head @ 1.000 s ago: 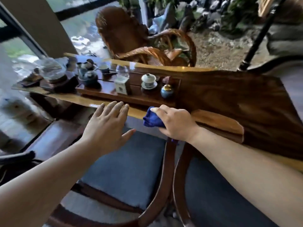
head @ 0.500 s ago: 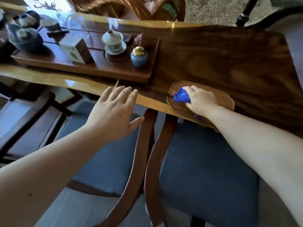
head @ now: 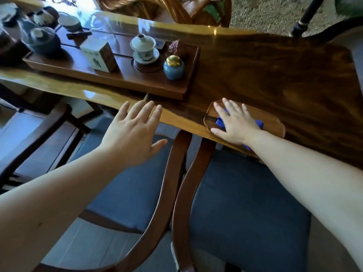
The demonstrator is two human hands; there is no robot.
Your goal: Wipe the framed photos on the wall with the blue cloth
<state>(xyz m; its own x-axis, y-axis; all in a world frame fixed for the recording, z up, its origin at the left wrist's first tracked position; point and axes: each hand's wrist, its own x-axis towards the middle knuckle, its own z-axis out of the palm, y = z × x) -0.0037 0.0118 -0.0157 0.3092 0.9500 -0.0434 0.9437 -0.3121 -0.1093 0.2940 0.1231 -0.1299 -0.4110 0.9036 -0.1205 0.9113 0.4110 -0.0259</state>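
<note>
The blue cloth (head: 220, 122) lies bunched on a small scalloped wooden tray (head: 274, 125) at the near edge of the long wooden table (head: 275, 75). My right hand (head: 236, 124) rests flat on top of the cloth with its fingers spread, so only the cloth's edges show on either side of the palm. My left hand (head: 133, 134) hovers open over the table's near edge, to the left of the tray, holding nothing. No framed photos or wall are in view.
A dark wooden tea tray (head: 117, 83) at left holds a blue gold-lidded jar (head: 173, 68), a lidded cup (head: 142, 47), a small box (head: 100, 55) and a teapot (head: 43, 41). Two blue-cushioned wooden chairs (head: 245, 222) stand below me against the table. A rattan chair (head: 157, 6) stands beyond.
My right hand brought the cloth onto the small tray, then went from gripping it to lying flat with spread fingers. The view has tilted down and closer to the table.
</note>
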